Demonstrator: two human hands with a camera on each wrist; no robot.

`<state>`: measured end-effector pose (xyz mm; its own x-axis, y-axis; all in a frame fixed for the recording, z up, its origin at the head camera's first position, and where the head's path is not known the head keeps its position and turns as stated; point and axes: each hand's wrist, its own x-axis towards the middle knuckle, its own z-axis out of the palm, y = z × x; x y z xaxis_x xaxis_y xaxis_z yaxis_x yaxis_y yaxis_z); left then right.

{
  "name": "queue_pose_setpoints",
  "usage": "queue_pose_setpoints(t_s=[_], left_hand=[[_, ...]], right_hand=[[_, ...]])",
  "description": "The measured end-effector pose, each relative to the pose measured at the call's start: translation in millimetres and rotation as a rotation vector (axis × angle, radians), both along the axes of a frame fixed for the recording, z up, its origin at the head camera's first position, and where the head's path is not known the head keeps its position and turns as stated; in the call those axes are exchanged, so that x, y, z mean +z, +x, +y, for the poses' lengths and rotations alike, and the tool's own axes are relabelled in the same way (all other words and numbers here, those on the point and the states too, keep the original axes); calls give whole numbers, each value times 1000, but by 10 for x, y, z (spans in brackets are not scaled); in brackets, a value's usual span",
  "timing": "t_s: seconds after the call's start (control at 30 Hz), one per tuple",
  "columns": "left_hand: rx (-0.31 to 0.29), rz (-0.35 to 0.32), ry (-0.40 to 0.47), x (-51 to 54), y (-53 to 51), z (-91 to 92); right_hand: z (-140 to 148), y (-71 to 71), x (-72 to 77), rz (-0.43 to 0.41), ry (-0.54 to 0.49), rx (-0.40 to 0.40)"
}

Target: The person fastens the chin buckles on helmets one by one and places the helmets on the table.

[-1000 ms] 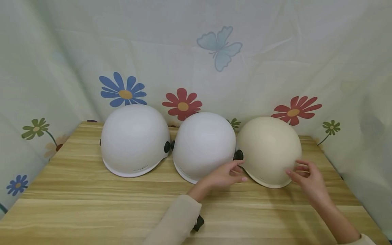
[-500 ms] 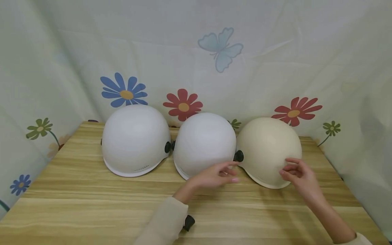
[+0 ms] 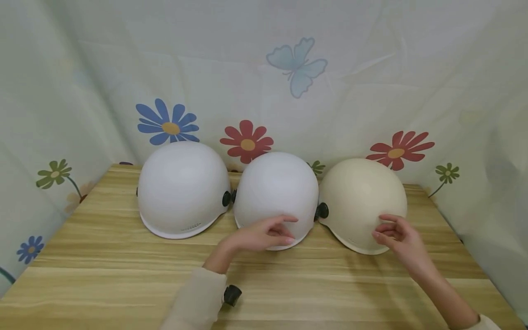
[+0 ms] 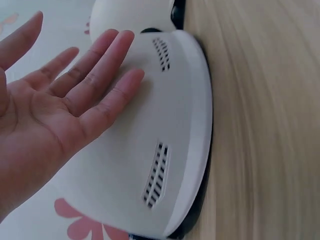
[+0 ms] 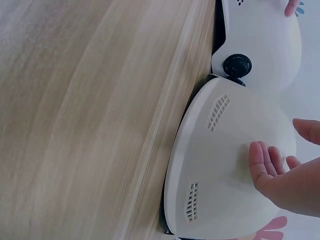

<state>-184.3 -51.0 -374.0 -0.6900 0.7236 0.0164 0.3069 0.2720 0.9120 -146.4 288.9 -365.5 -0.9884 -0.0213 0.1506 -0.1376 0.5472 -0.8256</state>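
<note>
Three helmets stand in a row on the table: a white helmet at left, another white helmet in the middle, a cream helmet at right. My left hand hovers before the middle helmet, fingers loosely bent and holding nothing. In the left wrist view its fingers spread in front of that helmet's vented shell. My right hand is at the cream helmet's front right, fingers relaxed, with nothing in them. Whether its fingertips touch the shell I cannot tell.
The wooden table reaches back to a flowered cloth hung behind and at both sides. Black round side knobs sit where neighbouring helmets nearly meet. A black wrist device is at my left sleeve.
My left hand has moved left, from the gap beside the cream helmet to the front of the middle one. My right hand has shifted slightly left. The helmets stay put.
</note>
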Motion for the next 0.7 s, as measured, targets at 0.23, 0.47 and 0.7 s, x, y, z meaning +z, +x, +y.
queue_pose_setpoints(t_s=[0.23, 0.47, 0.7], left_hand=[[58, -17, 53, 9, -29, -263], [199, 28, 72, -25, -32, -448], [395, 86, 47, -28, -19, -541]], right_hand=[[-22, 4, -1, -16, -3, 10], [-44, 2, -42, 8, -31, 34], [-60, 1, -59, 4, -63, 77]])
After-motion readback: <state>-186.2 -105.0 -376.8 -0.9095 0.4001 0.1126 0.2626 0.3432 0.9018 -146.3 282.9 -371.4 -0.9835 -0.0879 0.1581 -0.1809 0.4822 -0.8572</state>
